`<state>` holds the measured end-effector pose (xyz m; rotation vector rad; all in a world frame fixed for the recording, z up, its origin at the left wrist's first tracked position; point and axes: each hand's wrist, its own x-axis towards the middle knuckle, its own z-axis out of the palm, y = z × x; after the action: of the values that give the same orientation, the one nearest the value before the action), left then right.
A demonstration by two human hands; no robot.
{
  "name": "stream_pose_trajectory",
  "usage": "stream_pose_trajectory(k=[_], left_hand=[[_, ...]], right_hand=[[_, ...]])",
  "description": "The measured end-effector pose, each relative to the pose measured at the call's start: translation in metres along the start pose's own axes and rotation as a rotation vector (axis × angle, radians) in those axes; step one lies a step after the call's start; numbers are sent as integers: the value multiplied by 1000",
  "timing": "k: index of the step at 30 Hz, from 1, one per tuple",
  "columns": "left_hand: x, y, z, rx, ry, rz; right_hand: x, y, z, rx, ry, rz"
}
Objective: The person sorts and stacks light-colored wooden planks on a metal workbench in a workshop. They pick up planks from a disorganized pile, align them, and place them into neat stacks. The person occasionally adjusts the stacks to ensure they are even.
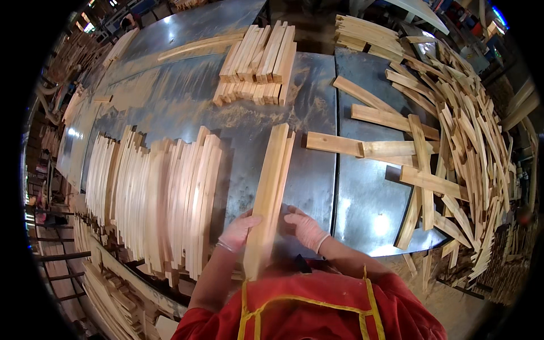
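Two or so long wooden boards [267,187] lie side by side in front of me, pointing away from my body, their near end close to my red apron. My left hand [238,231], in a pale thin glove, grips their left edge with the thumb over the top face. On the other side, my gloved right hand [306,229] is beside the boards' right edge, fingers partly extended and a small gap showing. Left of my left hand stands a long row of wooden strips [164,198], packed tightly side by side.
The metal table [309,187] has a seam and patches of sawdust. A stacked bundle of strips [258,62] sits at the far middle. Loose boards [391,149] cross one another on the right, beside a large jumbled wood heap [476,130]. Another stack [368,37] stands far right.
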<state>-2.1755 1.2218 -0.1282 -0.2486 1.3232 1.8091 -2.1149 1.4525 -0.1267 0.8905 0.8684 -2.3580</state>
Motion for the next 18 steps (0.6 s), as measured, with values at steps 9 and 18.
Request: stream_pose_trajectory(k=[9,18], left_hand=[[7,25,88,1334,690,-132],[-57,-39,-47,1892,1202,-248]], right_hand=[[46,26,-65,-1058,-171,-309],[-183,-264,-352,-2157,1166,-312]])
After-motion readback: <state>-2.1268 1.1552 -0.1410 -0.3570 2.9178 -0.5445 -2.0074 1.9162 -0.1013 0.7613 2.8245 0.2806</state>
